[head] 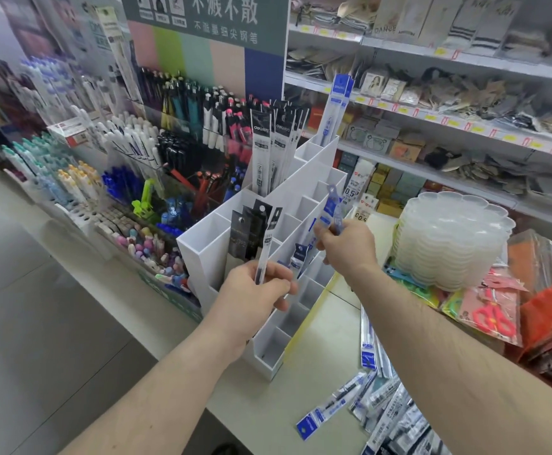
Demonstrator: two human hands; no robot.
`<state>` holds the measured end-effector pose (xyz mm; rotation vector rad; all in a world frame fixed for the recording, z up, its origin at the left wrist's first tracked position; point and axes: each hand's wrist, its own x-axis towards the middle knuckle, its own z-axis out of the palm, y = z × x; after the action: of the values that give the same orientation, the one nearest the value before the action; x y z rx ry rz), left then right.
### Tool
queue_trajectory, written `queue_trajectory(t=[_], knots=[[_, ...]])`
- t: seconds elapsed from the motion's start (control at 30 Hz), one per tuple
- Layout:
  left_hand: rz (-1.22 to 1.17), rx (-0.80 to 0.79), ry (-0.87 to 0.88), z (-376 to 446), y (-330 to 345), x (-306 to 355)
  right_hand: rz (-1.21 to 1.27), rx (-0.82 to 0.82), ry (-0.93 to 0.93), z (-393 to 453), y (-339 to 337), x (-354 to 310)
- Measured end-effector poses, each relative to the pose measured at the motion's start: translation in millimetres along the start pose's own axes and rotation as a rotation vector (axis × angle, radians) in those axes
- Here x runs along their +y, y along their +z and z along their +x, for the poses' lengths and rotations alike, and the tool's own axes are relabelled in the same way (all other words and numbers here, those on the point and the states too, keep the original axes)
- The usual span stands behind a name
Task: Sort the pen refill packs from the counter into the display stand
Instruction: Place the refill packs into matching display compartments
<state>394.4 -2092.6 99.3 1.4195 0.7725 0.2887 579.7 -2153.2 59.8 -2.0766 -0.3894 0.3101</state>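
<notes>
A white stepped display stand (202, 244) with many slots sits on the counter. My left hand (255, 297) grips a black-topped refill pack (266, 244) upright in front of the stand's left slots, where other black packs (246, 231) stand. My right hand (347, 247) pinches a blue refill pack (332, 206) above the middle slots. More blue packs (301, 254) sit in a slot just below it. Taller black packs (278, 142) and blue packs (333, 106) fill the back slots. Several loose refill packs (366, 399) lie on the counter at lower right.
Pen displays (120, 165) crowd the counter left of the stand. A stack of clear plastic trays (448, 244) stands to the right, with packaged scissors (491, 316) beside it. Shelves of goods (432, 126) run behind. The floor lies at the left.
</notes>
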Motion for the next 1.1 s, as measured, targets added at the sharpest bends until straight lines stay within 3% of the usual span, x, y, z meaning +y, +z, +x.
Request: queue_trajectory(t=[0.1, 0.47, 0.67, 0.93, 1.1], knots=[[0.008, -0.011, 0.0, 0.2, -0.8, -0.7, -0.1, -0.106, 0.033, 1.2, 7.1, 6.1], [0.012, -0.034, -0.013, 0.8, -1.7, 0.3, -0.025, -0.127, 0.047, 4.4, 9.3, 9.3], [-0.052, -0.074, 0.066, 5.8, 1.8, 23.8, 0.148, 0.032, -0.004, 14.6, -26.1, -5.7], [-0.169, -0.11, 0.194, 15.2, 17.4, 82.5, 0.478, 0.284, -0.106, 51.7, -74.0, -80.2], [-0.267, -0.1, 0.22, 33.1, 16.8, 111.0, 0.499, 0.354, -0.137, 81.3, -70.8, -103.7]])
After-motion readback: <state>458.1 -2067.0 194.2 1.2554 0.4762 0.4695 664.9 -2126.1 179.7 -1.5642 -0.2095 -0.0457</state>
